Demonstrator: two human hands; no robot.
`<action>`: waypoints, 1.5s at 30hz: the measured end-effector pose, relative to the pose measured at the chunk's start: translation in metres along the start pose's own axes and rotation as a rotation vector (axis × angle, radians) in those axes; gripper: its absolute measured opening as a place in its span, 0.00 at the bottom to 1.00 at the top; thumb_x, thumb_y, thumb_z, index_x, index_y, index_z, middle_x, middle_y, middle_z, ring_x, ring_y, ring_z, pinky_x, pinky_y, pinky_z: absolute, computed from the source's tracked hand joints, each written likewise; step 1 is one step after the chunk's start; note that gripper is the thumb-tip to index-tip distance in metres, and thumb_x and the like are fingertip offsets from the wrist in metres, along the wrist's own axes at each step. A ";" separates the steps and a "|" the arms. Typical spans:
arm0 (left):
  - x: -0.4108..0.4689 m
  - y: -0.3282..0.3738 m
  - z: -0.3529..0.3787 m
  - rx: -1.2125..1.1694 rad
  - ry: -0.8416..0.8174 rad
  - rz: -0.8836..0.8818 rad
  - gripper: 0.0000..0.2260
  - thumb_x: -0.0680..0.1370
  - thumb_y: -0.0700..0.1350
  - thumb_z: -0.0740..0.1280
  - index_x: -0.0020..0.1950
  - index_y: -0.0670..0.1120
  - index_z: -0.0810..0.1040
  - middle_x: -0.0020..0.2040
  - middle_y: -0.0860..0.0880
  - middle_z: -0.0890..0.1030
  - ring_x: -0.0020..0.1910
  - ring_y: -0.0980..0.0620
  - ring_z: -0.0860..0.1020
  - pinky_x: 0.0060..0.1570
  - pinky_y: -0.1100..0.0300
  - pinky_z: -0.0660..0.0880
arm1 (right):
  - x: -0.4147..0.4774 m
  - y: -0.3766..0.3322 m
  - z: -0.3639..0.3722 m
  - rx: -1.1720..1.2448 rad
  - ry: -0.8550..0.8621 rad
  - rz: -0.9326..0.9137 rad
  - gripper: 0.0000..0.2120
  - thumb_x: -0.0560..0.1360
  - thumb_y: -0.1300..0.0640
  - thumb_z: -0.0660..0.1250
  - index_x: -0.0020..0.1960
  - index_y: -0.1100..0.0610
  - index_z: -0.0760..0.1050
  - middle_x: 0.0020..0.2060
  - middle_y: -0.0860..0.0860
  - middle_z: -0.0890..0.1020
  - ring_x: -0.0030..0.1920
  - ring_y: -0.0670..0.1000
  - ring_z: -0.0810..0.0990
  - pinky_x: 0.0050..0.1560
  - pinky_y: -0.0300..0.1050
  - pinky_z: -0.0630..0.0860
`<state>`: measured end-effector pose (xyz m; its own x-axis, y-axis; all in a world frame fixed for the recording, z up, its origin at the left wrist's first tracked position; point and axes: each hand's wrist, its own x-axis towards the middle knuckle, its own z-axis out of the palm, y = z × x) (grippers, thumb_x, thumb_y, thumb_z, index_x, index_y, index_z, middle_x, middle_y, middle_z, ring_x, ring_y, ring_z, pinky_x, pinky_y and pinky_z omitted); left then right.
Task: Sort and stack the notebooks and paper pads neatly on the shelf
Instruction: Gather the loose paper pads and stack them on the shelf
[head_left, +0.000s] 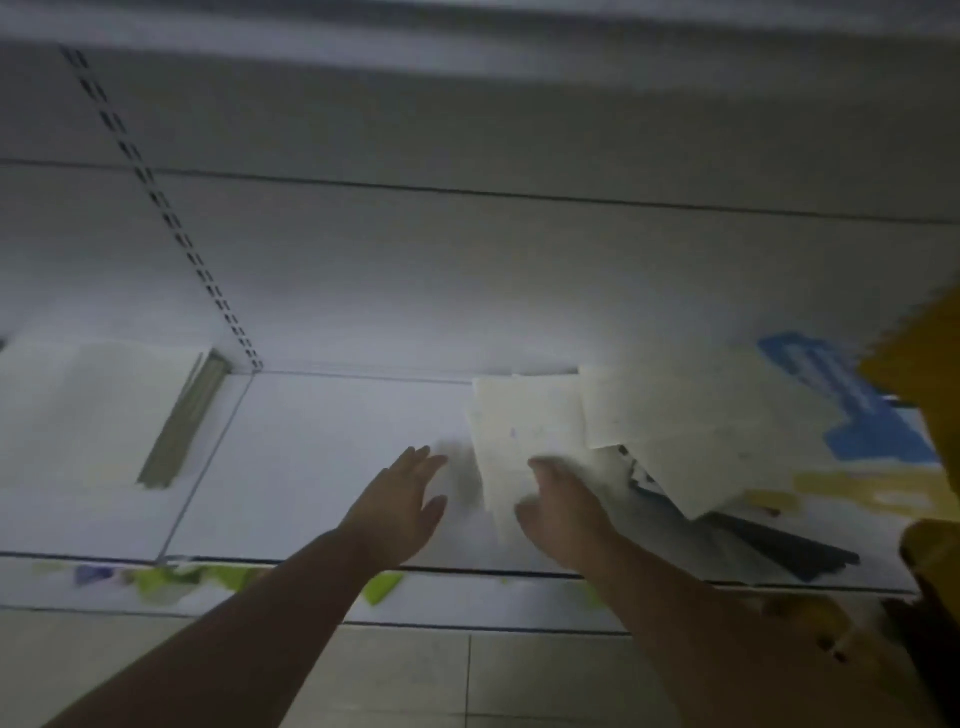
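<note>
A loose heap of pale paper pads (675, 421) lies on the white shelf (322, 452), right of centre. A smaller cream pad (519, 431) sticks out at the heap's left edge. My right hand (561, 509) rests on its near corner; motion blur hides whether the fingers grip it. My left hand (410, 499) hovers just left of that pad, fingers spread, holding nothing. A blue-and-white printed pad (862, 415) and dark notebooks (779, 545) lie under the heap at the right. A tidy stack of white pads (98, 410) sits at the far left.
A slotted upright (171, 218) runs up the shelf's back panel. A yellow object (924, 364) crowds the right edge. The shelf's front lip (260, 582) carries green and purple labels. Tiled floor (467, 675) shows below.
</note>
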<state>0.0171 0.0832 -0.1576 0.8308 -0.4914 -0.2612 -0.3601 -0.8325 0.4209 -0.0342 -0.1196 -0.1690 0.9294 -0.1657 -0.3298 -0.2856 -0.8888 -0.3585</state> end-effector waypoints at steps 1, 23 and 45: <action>0.002 -0.002 0.003 -0.025 0.025 -0.038 0.25 0.81 0.53 0.56 0.77 0.50 0.57 0.78 0.50 0.55 0.77 0.54 0.50 0.73 0.60 0.51 | 0.011 -0.002 -0.001 0.007 0.057 -0.007 0.29 0.78 0.48 0.60 0.74 0.57 0.59 0.73 0.54 0.63 0.72 0.54 0.62 0.71 0.44 0.60; -0.003 0.011 -0.031 -1.180 0.149 -0.449 0.08 0.79 0.34 0.61 0.44 0.42 0.77 0.39 0.46 0.80 0.34 0.57 0.79 0.36 0.67 0.73 | 0.035 -0.007 -0.048 -0.175 -0.106 -0.239 0.20 0.80 0.44 0.58 0.58 0.58 0.77 0.54 0.55 0.81 0.56 0.56 0.78 0.50 0.43 0.70; 0.007 -0.019 -0.042 -1.397 0.201 -0.237 0.28 0.63 0.48 0.73 0.62 0.41 0.74 0.56 0.37 0.80 0.52 0.38 0.80 0.48 0.41 0.79 | 0.007 -0.004 -0.012 -0.076 -0.092 -0.334 0.36 0.79 0.44 0.57 0.78 0.55 0.43 0.76 0.52 0.35 0.77 0.51 0.40 0.74 0.46 0.49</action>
<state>0.0473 0.1063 -0.1307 0.8985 -0.2367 -0.3698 0.4010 0.0995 0.9107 -0.0234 -0.1221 -0.1596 0.9427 0.1754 -0.2839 0.0517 -0.9172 -0.3950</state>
